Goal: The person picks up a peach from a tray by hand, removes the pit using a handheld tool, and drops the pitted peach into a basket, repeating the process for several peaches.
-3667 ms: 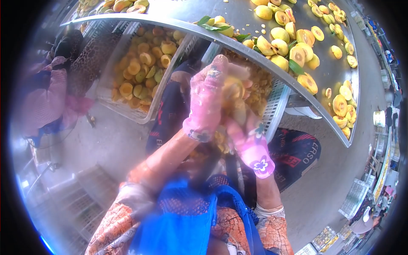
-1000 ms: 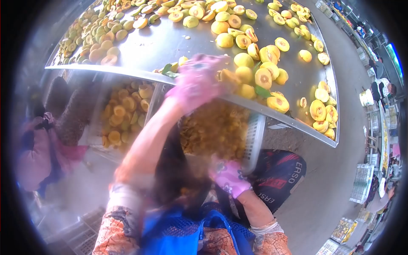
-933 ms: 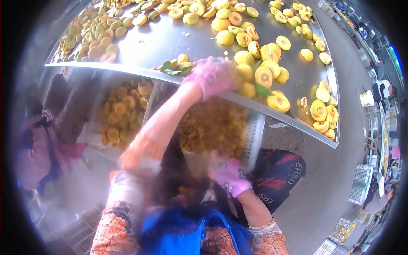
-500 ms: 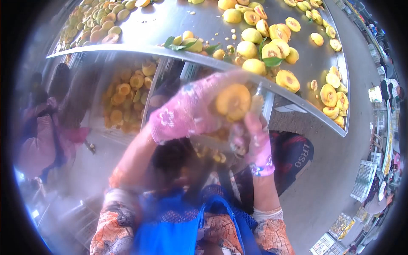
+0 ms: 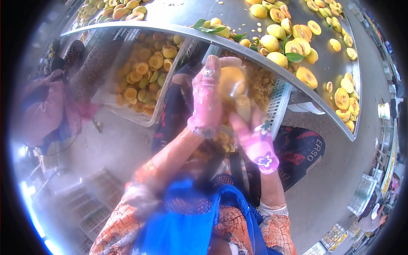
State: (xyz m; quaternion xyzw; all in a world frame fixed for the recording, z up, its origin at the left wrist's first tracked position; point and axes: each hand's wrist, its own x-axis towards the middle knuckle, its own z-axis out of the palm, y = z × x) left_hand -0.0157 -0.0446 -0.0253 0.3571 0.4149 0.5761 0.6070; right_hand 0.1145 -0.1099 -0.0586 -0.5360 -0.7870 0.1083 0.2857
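In pink flowered gloves, both my hands work over a crate below the metal table. My left hand is closed around a yellow peach half, its cut side blurred. My right hand comes up from below, fingers closed on a small tool with a pale handle. The tool's shiny tip meets the peach half; blur and the fingers hide its exact shape. Beneath and behind the hands, a crate contains small yellowish-brown pieces.
Cut and whole peaches lie on the metal table, with leaves near its raised edge. Left of my hands stands a crate of peach halves. Another person sits at far left. Stacked white crates line the right.
My hands have drawn closer to upright around the peach half, and my left fingers now point up. The view has shifted, so the table sits higher and further right.
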